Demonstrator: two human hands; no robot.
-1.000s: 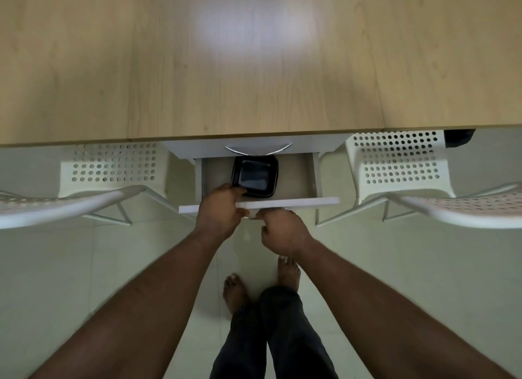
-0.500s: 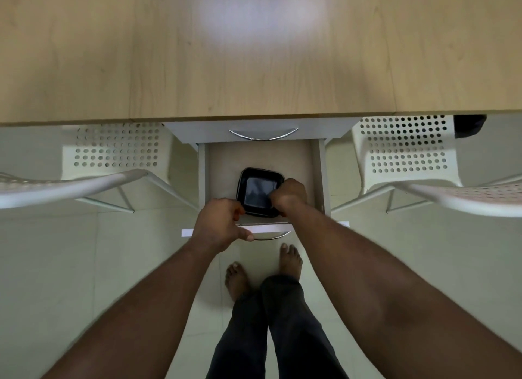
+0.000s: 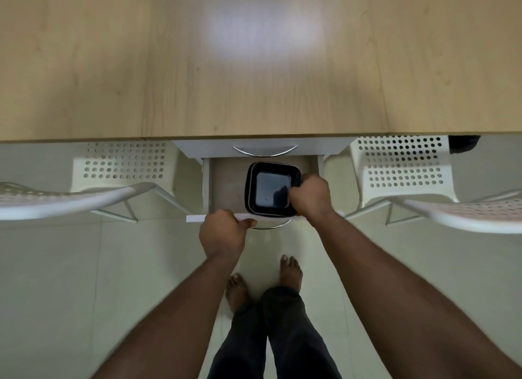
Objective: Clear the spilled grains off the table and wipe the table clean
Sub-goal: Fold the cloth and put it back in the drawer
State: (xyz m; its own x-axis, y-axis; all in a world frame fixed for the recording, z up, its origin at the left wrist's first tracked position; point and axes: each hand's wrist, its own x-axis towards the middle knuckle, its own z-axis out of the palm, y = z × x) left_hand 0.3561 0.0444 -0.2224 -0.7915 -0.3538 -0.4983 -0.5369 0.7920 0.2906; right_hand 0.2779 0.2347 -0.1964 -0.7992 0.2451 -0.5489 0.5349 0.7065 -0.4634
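The right hand (image 3: 310, 196) grips the right rim of a black square container (image 3: 269, 190), fingers curled over its edge, apparently to lift it out of the open drawer (image 3: 226, 186) it sits in. The container looks empty and shallow, so it likely serves to collect grains. The left hand (image 3: 223, 233) holds the white drawer front (image 3: 195, 218), fingers wrapped over its top edge just left of the curved metal handle (image 3: 271, 225), probably steadying the drawer while the other hand works. A second, closed drawer with a similar handle (image 3: 264, 151) sits above, right under the worktop (image 3: 254, 67). The worktop's wooden surface shows only a bright glare patch; no spilled grains can be made out on the visible part. Two white perforated chairs (image 3: 124, 163) (image 3: 401, 166) flank the drawers, and the person stands barefoot on the pale tiled floor (image 3: 56, 294).
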